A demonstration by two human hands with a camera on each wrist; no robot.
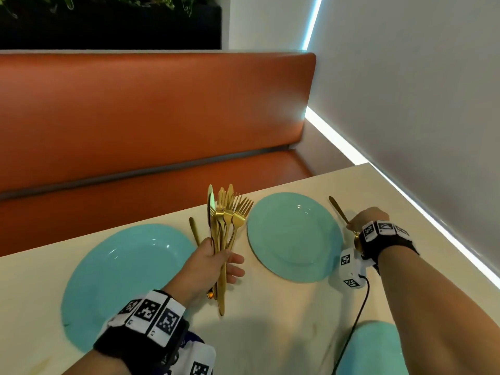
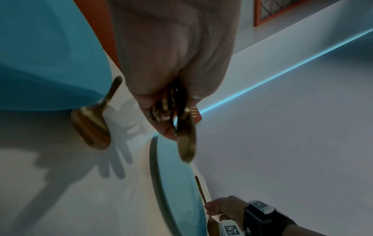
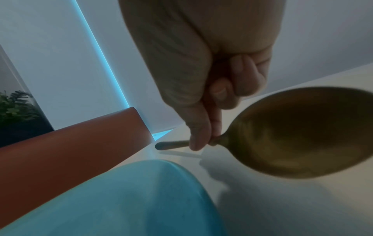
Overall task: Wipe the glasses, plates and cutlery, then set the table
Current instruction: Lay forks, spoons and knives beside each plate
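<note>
My left hand point(image 1: 228, 262) grips a bundle of gold forks and knives point(image 1: 226, 212) upright above the cream table point(image 1: 270, 307), between two turquoise plates. The left plate point(image 1: 130, 269) and the right plate point(image 1: 293, 236) lie flat near the table's far edge. One gold spoon point(image 1: 193, 231) lies on the table beside the left plate, also seen as the lying spoon point(image 2: 90, 127). My right hand point(image 1: 351, 224) pinches another gold spoon point(image 1: 336, 208) by its neck, low over the table just right of the right plate. That held spoon point(image 3: 292, 132) shows its bowl turned towards the wrist.
An orange bench seat point(image 1: 151, 109) runs behind the table's far edge. A grey wall point(image 1: 433, 104) with a lit strip borders the table on the right. A third turquoise plate point(image 1: 376, 347) sits at the near right, partly under my right forearm. A black cable point(image 1: 359, 312) hangs from my right wrist.
</note>
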